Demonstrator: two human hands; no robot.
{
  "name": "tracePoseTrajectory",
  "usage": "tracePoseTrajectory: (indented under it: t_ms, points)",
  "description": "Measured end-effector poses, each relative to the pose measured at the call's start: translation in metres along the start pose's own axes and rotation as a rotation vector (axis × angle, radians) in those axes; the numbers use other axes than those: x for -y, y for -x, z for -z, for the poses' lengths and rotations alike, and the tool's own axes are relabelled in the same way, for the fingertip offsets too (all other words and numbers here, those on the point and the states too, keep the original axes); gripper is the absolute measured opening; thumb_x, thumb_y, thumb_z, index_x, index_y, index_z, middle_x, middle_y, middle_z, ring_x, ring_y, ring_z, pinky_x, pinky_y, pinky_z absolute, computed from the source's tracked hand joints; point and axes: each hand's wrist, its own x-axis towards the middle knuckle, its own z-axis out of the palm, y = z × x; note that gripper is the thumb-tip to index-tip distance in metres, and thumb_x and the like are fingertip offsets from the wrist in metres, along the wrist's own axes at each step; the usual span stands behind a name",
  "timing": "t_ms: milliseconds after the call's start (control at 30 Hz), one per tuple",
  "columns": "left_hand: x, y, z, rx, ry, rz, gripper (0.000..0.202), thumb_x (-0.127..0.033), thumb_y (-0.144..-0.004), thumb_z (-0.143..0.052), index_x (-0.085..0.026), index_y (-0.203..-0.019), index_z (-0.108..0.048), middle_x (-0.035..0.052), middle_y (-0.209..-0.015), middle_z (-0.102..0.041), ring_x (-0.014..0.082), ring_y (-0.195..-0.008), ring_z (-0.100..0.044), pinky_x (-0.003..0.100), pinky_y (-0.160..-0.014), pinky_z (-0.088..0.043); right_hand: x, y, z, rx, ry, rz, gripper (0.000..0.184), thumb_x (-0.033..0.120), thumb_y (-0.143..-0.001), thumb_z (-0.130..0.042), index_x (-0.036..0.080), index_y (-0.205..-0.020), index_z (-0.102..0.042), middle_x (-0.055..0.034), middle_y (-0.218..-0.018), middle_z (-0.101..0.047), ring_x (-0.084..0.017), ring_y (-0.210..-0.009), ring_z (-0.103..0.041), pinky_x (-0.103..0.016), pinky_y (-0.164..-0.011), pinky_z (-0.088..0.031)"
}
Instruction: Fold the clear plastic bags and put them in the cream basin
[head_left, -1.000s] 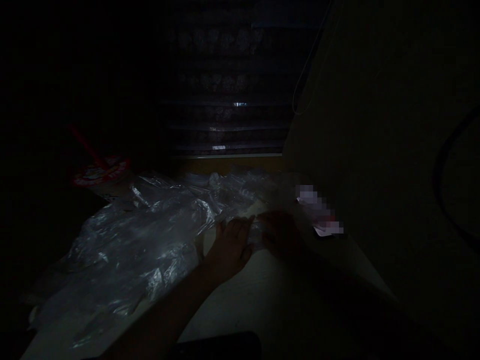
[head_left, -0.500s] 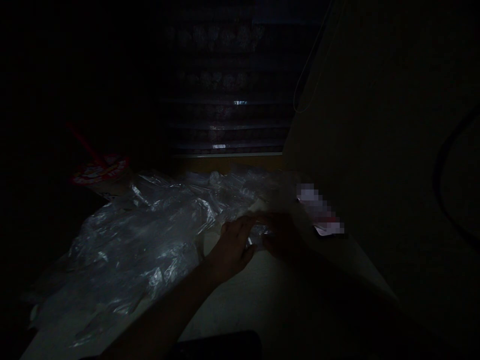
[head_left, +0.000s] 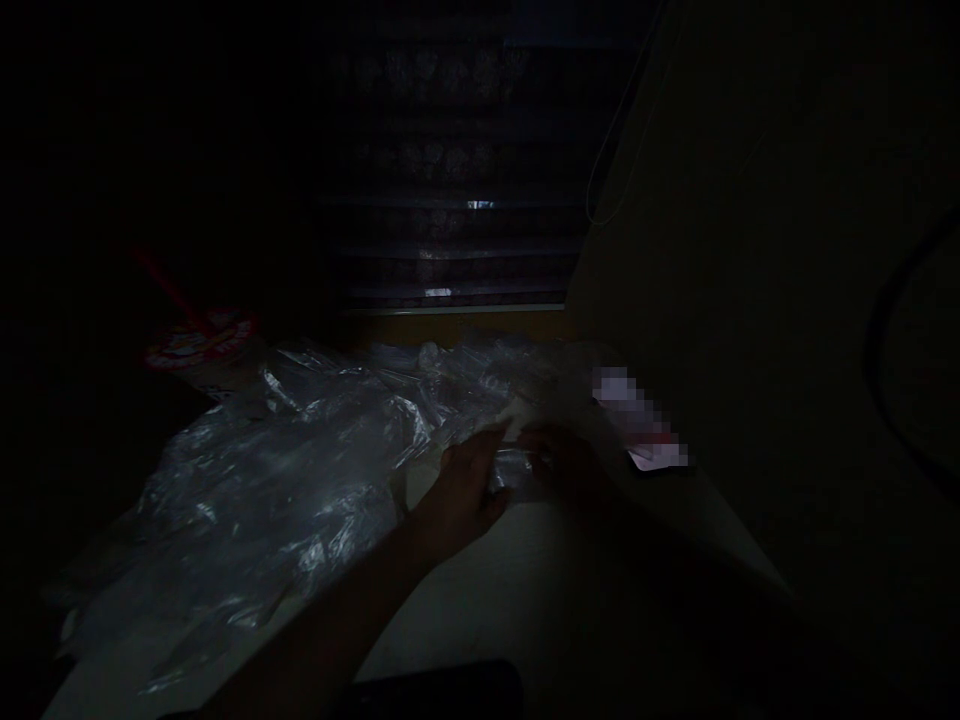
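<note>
Fingers of left hand (head_left: 459, 500) and right hand (head_left: 571, 468) have parted slightly, uncovering more clear plastic (head_left: 514, 468); whether they grasp it, I cannot tell.

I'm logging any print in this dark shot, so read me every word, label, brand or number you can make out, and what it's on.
No text is readable.
Cup lid: red and pale print, too dim and blurred.
Cup side: faint dark marks, too small.
Phone-like object: mostly pixelated, nothing legible.
Clear plastic between left hand and right hand: no print discernible.
</note>
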Motion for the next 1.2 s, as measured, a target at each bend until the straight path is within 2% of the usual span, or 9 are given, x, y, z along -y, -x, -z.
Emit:
tracePoseTrajectory:
  t_ms: [200, 300, 400, 500, 633, 767, 933, 1067, 1200]
  points:
    - [0.001, -0.001, -0.002, -0.078, 0.174, 0.063, 0.053, -0.025, -0.075, -0.048, -0.015, -0.121, -0.024, 0.0105, -0.119, -0.04, 0.0197, -0.107, -0.037, 0.034, -0.087, -0.031, -0.005, -0.004, 0.001, -0.031, -0.098, -0.082, 0.021, 0.026, -0.071, -0.04, 0.016, -0.081, -0.055, -0.0052, -0.078, -0.06, -0.015, -0.072, -0.057, -0.026, -0.063, -0.045]
    - [0.005, -0.004, -0.004, -0.148, 0.447, 0.21, 0.044, -0.028, -0.078, -0.042, -0.014, -0.118, -0.028, 0.0085, -0.104, -0.051, 0.0151, -0.084, -0.051, 0.028, -0.072, -0.041, -0.007, -0.004, 0.003, -0.017, -0.167, -0.098, 0.021, 0.028, -0.071, -0.043, 0.016, -0.083, -0.056, -0.0048, -0.078, -0.061, -0.015, -0.071, -0.057, -0.024, -0.061, -0.046]
    - [0.009, -0.007, -0.003, -0.181, 0.612, 0.37, 0.036, -0.031, -0.077, -0.042, -0.014, -0.108, -0.041, 0.0031, -0.08, -0.057, 0.0115, -0.062, -0.052, 0.024, -0.057, -0.042, -0.008, -0.003, 0.004, 0.026, -0.241, -0.16, 0.021, 0.028, -0.071, -0.045, 0.017, -0.085, -0.055, -0.0033, -0.079, -0.061, -0.014, -0.069, -0.058, -0.022, -0.057, -0.046]
    - [0.01, -0.008, -0.002, -0.177, 0.612, 0.416, 0.023, -0.031, -0.073, -0.047, -0.014, -0.086, -0.055, -0.0002, -0.066, -0.055, 0.0105, -0.057, -0.051, 0.021, -0.052, -0.04, -0.01, -0.004, 0.004, 0.044, -0.292, -0.192, 0.02, 0.027, -0.068, -0.049, 0.017, -0.083, -0.057, -0.0028, -0.079, -0.062, -0.014, -0.07, -0.058, -0.023, -0.058, -0.046]
    - [0.008, -0.007, 0.0, -0.191, 0.614, 0.435, 0.017, -0.029, -0.07, -0.047, -0.014, -0.069, -0.056, -0.003, -0.057, -0.05, 0.0087, -0.051, -0.047, 0.018, -0.047, -0.037, -0.009, -0.006, 0.004, 0.09, -0.346, -0.244, 0.022, 0.03, -0.066, -0.051, 0.018, -0.083, -0.058, -0.0037, -0.081, -0.062, -0.016, -0.073, -0.059, -0.024, -0.061, -0.047]
    - [0.006, -0.006, 0.001, -0.241, 0.592, 0.453, 0.019, -0.03, -0.073, -0.044, -0.014, -0.07, -0.054, -0.0044, -0.055, -0.045, 0.0073, -0.049, -0.043, 0.017, -0.045, -0.034, -0.005, -0.006, 0.004, 0.096, -0.403, -0.271, 0.026, 0.032, -0.064, -0.053, 0.018, -0.085, -0.058, -0.0046, -0.087, -0.062, -0.017, -0.078, -0.058, -0.027, -0.065, -0.047]
    - [0.004, -0.006, 0.002, -0.302, 0.541, 0.451, 0.022, -0.031, -0.076, -0.041, -0.014, -0.071, -0.054, -0.0049, -0.054, -0.043, 0.0071, -0.048, -0.041, 0.016, -0.042, -0.032, -0.002, -0.003, 0.003, 0.086, -0.472, -0.313, 0.028, 0.029, -0.065, -0.051, 0.018, -0.09, -0.056, -0.0038, -0.084, -0.062, -0.016, -0.072, -0.059, -0.025, -0.059, -0.048]
    - [0.006, -0.005, 0.001, -0.364, 0.478, 0.445, 0.021, -0.03, -0.076, -0.042, -0.014, -0.074, -0.055, -0.0054, -0.051, -0.043, 0.0071, -0.045, -0.041, 0.016, -0.041, -0.033, 0.001, -0.003, 0.005, 0.126, -0.367, -0.31, 0.031, 0.03, -0.066, -0.051, 0.016, -0.092, -0.056, -0.0045, -0.086, -0.061, -0.015, -0.072, -0.058, -0.025, -0.059, -0.047]
    - [0.009, -0.004, 0.001, -0.421, 0.41, 0.417, 0.018, -0.027, -0.075, -0.046, -0.016, -0.077, -0.059, -0.0031, -0.058, -0.055, 0.0089, -0.052, -0.05, 0.017, -0.047, -0.039, 0.001, -0.005, 0.006, 0.098, -0.236, -0.231, 0.026, 0.026, -0.065, -0.048, 0.014, -0.085, -0.059, -0.0061, -0.08, -0.061, -0.014, -0.07, -0.058, -0.026, -0.06, -0.046]
